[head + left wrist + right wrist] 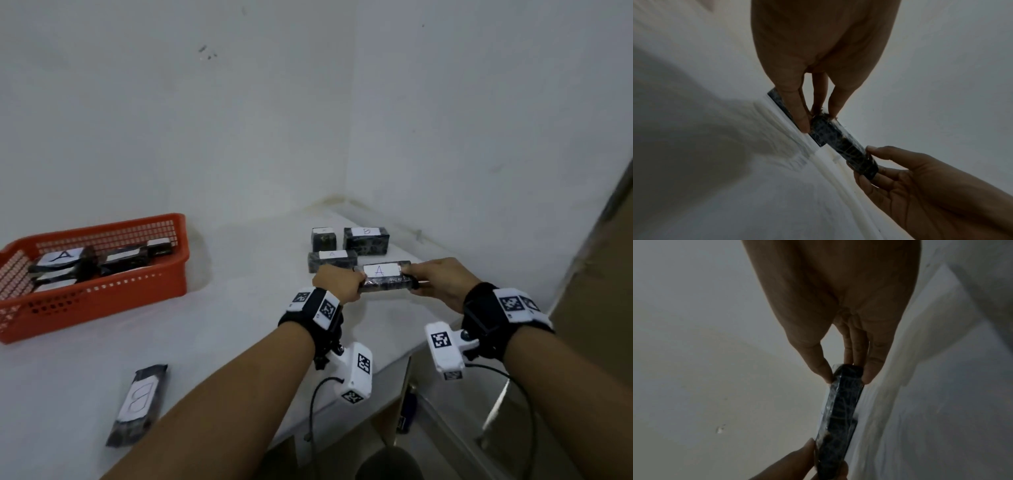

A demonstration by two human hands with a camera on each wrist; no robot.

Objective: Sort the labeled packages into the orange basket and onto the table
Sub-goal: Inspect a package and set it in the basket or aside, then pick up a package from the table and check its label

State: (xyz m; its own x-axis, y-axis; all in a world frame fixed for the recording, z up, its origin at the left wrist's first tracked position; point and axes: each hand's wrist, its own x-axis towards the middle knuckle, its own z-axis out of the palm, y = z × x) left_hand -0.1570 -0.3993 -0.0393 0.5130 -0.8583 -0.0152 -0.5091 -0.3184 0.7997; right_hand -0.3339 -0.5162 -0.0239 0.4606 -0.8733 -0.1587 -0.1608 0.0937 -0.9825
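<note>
Both hands, left hand (337, 282) and right hand (442, 279), pinch package A (385, 279); only head view shows its label

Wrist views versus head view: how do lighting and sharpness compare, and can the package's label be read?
Head view: evenly lit, slightly soft; the A on the held package reads clearly. Left wrist view: dim, left hand backlit against the wall, label unseen. Right wrist view: equally dim and soft, right hand silhouetted, only the package's dark side showing.
</note>
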